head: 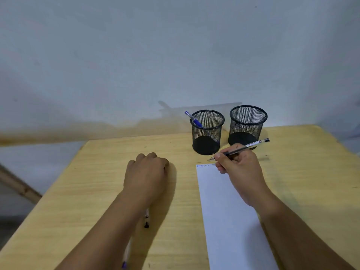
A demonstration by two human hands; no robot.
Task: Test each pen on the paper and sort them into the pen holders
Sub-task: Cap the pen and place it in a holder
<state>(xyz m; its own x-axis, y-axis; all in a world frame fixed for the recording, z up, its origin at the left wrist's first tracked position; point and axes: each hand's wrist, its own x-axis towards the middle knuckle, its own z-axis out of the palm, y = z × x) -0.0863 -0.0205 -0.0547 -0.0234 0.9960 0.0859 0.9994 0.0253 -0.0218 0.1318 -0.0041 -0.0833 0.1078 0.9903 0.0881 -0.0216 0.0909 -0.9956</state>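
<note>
My right hand [240,172] grips a black pen [253,144], its tip hovering just past the top edge of the white paper [224,211]. Small blue writing marks the paper's top left corner. My left hand [146,174] rests knuckles-up on the table, fingers curled; whether it holds anything is hidden. Two black mesh pen holders stand behind the paper: the left holder [207,133] has a blue pen [193,120] leaning in it, the right holder [247,123] looks empty. Under my left forearm lie a black-capped pen [146,219] and a purple-tipped pen [126,254], both partly hidden.
The wooden table [97,182] ends at a far edge just behind the holders, close to a grey wall. Its left edge slants down toward the floor, where a wooden beam [17,186] shows.
</note>
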